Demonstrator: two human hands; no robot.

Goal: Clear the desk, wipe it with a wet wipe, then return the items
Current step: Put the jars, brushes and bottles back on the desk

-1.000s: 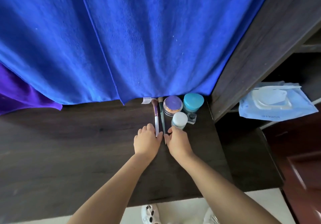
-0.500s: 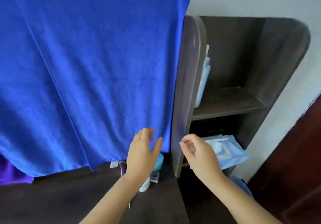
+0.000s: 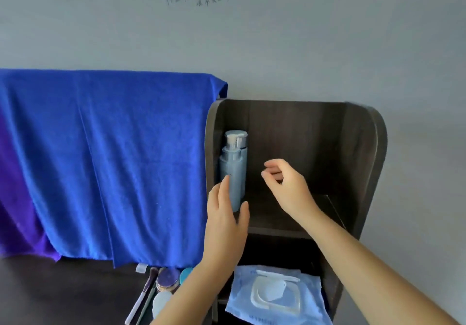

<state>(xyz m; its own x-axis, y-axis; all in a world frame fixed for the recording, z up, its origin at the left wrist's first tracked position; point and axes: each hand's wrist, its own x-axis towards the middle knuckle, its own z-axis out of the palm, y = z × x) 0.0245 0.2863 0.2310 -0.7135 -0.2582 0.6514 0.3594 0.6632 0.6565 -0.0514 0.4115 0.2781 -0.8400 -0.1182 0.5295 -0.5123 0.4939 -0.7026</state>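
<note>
— Far out to the left of the left hand?
— Blue towel [image 3: 106, 163] draped down to the desk [image 3: 63, 292], purple cloth [image 3: 15, 198] showing at its left edge.

— Below the left forearm?
— Small things bunched on the dark desk top: two brushes [image 3: 142, 297] lying side by side, a jar with a purple lid [image 3: 167, 278], a teal cap [image 3: 186, 274], a white cap [image 3: 161, 303] nearest the camera. All close together, partly hidden by the forearm.

— Left hand [image 3: 224, 224] itself?
— Raised in front of the shelf's left wall, fingers straight and together, thumb spread apart. Holding nothing. Fingertips overlapping the lower part of the bottles; touching or not, cannot tell.

— Just above those fingertips?
— Two pale blue bottles [image 3: 233, 168] with silvery pump tops, upright, tucked against the left wall of the shelf unit [image 3: 358, 148], on its upper shelf.

— Right of that?
— Right hand [image 3: 285, 186], up in the open upper compartment, well apart from the bottles. Fingers loosely curled, thumb and forefinger drawn near each other, nothing visible between them.

— And under the right forearm?
— Pack of wet wipes [image 3: 274, 297], light blue and soft, lying flat in the lower compartment. White oval flap on top lifted open, a wipe showing in the opening. Faint print along its near edge, too blurred to read.
</note>
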